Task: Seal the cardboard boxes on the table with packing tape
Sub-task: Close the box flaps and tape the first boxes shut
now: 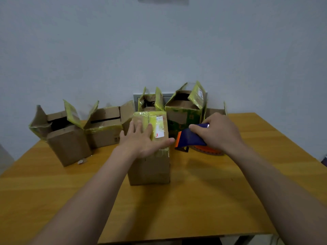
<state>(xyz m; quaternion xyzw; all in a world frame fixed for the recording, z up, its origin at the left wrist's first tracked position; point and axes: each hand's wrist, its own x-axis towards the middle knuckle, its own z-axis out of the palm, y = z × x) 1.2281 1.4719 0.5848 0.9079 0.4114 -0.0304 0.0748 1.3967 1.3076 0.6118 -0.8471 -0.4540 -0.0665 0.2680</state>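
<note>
Left hand point(141, 140): our fingers lie spread flat, pressing the closed box point(150, 167) beneath the palm.
Right hand point(219, 133): we curl our fingers round the dispenser point(190, 138), just right of that box.
Open boxes point(69, 138): beyond both hands, flaps up.
Table point(194, 200): under all.

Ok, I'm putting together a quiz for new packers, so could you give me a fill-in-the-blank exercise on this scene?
1. The left hand lies flat on the ____ of the front box.
2. The right hand grips the dispenser, which is to the ____ of that box.
3. The front box is closed; the other boxes are ____.

Missing words: top; right; open.
</note>
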